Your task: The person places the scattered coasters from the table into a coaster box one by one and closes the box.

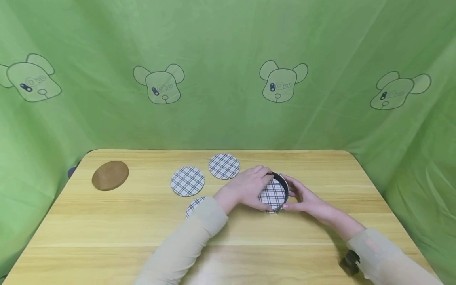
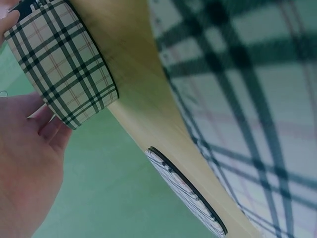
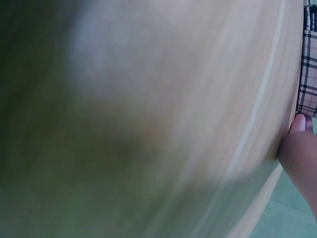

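A round, plaid-covered coaster holder [image 2: 62, 64] with a dark inner wall stands on the table, in front of me and to the right. Inside its rim shows a plaid coaster [image 1: 273, 193]. My left hand [image 1: 249, 188] reaches over the holder from the left, its thumb on the near rim and its fingers on the far rim. From the right side, my right hand [image 1: 306, 201] holds the holder between thumb and fingers. The right wrist view shows just part of that hand, with a fingertip [image 3: 300, 122] low against the plaid wall.
Two plaid coasters, a nearer one [image 1: 187, 181] and a farther one [image 1: 224, 166], lie left of the holder. My left sleeve partly covers a third coaster [image 1: 194, 205]. A brown round disc [image 1: 110, 175] lies at the table's far left. Green curtain [image 1: 221, 118] surrounds the wooden table [image 1: 142, 221].
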{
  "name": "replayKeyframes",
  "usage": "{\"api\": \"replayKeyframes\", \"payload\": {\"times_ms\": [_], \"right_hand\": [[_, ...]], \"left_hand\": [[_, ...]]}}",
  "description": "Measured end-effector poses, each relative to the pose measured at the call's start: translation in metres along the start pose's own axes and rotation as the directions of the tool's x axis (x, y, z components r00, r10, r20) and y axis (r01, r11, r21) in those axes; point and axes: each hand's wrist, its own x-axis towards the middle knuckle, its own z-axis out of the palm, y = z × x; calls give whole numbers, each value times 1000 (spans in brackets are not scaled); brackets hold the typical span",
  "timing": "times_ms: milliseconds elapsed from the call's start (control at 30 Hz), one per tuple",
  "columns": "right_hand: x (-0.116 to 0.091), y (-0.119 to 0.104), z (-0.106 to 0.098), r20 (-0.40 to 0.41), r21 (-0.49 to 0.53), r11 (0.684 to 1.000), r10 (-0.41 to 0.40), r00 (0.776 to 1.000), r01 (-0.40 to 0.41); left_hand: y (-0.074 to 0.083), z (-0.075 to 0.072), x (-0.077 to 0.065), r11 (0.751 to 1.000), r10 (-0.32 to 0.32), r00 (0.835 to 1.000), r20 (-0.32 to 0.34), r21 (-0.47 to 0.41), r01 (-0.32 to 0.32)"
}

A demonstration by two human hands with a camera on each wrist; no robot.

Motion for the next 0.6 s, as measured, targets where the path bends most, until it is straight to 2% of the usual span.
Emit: {"api": "replayKeyframes", "payload": {"times_ms": [367,600], "right_hand": [[0,0,0,-4,-1,1000,4,1000,-4],[1,2,0,1,4,1000,-1,1000,1]], "left_hand": [[-4,-6,-12,999,19,1000,-4,-28,-19],[-5,-16,-25,998,31,999,-12,-48,-32]]}}
